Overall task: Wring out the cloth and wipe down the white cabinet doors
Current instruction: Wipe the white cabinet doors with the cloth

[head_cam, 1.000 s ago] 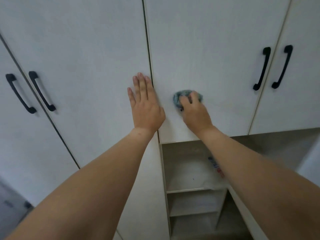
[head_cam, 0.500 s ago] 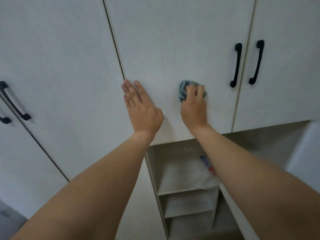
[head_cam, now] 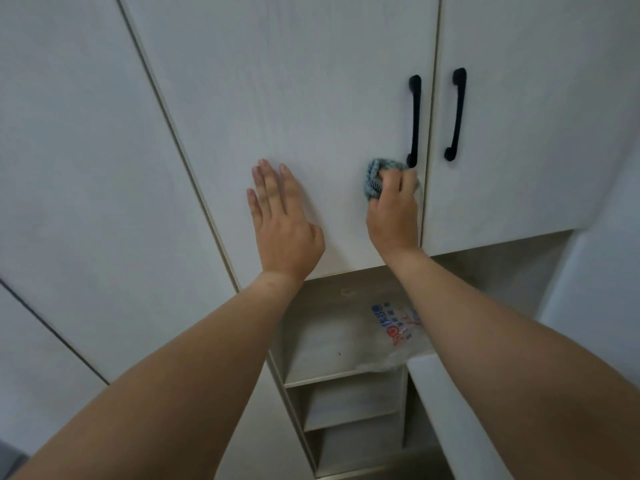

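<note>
Both hands are on the white cabinet door (head_cam: 294, 109): my left hand (head_cam: 282, 221) flat, fingers straight, my right hand (head_cam: 393, 211) gripping the bunched cloth (head_cam: 374, 180) just below the black handle (head_cam: 414, 119). Pushing on, I judge the cloth could snag there.

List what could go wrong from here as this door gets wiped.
1. The cloth, bunched in the right hand, sits right beside the black handle; another stroke that way may knock knuckles or snag fabric on it.
2. The left hand presses flat on the same door and may leave prints.
3. Such a small wad covers little surface, so patches could be missed.
</note>
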`<action>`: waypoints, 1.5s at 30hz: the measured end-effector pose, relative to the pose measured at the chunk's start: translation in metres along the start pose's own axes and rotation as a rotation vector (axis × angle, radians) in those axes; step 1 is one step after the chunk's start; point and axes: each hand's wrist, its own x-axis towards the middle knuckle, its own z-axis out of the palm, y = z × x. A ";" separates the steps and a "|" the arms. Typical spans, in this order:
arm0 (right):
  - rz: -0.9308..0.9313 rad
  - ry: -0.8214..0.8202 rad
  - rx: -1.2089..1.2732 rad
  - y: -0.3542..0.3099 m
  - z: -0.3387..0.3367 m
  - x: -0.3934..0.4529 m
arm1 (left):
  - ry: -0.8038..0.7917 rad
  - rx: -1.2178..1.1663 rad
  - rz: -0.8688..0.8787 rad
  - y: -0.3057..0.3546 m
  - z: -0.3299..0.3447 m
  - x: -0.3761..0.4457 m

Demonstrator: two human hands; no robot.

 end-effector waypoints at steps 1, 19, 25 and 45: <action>-0.010 0.016 -0.002 0.007 -0.001 0.004 | -0.012 0.003 0.004 0.008 0.003 0.000; 0.019 -0.080 -0.007 -0.009 0.021 -0.048 | -0.075 -0.038 0.048 0.005 0.008 -0.009; -0.231 -0.180 0.152 -0.112 0.051 -0.023 | 0.030 -0.014 -0.059 -0.074 -0.027 -0.020; -0.293 -0.236 0.045 -0.185 0.102 -0.076 | -0.024 -0.022 -0.206 -0.164 -0.025 -0.066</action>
